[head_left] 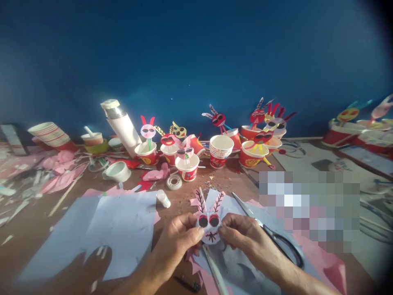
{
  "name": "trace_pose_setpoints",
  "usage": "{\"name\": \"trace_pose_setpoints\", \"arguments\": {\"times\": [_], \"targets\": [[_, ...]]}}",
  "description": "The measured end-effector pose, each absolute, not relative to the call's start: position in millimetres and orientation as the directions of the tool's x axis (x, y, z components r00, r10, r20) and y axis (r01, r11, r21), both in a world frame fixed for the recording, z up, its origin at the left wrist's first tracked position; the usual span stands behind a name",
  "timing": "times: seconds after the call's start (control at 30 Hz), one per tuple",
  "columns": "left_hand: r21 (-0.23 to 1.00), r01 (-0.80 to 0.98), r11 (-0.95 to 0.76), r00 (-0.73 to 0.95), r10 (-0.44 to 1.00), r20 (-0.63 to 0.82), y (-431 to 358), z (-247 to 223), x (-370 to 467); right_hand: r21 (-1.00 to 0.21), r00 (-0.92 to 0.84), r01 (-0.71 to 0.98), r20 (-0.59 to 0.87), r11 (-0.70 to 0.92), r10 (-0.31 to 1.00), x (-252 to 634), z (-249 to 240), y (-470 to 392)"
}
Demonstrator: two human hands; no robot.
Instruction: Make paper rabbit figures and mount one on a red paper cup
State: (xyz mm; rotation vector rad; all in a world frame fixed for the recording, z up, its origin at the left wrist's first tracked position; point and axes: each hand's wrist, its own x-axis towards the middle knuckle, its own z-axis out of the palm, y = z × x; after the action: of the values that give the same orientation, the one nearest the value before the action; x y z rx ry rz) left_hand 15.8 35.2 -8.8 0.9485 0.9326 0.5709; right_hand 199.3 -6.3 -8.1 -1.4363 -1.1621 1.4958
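Between my two hands is a white paper bunny face point(211, 235) with black and red eyes, a drawn mouth and two pink ears marked with dark lines. My left hand point(181, 235) pinches its left edge between thumb and fingers. On the opposite edge, my right hand point(241, 233) pinches it the same way. A pale strip point(213, 268) extends below the face toward me; whether it is attached I cannot tell. Black-handled scissors point(276, 239) lie beside my right hand on white and pink paper. A small white glue bottle point(163, 198) lies beyond my left hand.
Decorated paper cups point(188, 170) with paper faces line the back by the blue wall. A stack of cups point(221, 151), a white thermos point(123, 127), a tape roll point(174, 182) and a mug point(117, 172) stand among them. White sheets point(123, 229) and pink scraps point(66, 164) lie left.
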Motion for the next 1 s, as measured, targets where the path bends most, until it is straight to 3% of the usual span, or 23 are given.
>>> {"name": "trace_pose_setpoints", "arguments": {"times": [0.4,0.77,1.0], "targets": [[0.908,0.083,0.411,0.500,0.771,-0.395,35.3,-8.1,14.1,-0.953,-0.056,0.044,-0.301,-0.299,0.952,197.3,-7.0,-6.1],[0.902,0.053,0.429,0.495,0.773,-0.397,33.5,-5.5,15.3,-0.968,-0.031,0.104,-0.234,-0.229,0.972,195.7,-7.1,-7.3],[0.870,-0.229,0.436,0.401,0.857,-0.324,47.1,-5.5,2.2,-0.972,0.134,0.154,-0.159,-0.179,0.978,218.1,-0.1,1.5]]}}
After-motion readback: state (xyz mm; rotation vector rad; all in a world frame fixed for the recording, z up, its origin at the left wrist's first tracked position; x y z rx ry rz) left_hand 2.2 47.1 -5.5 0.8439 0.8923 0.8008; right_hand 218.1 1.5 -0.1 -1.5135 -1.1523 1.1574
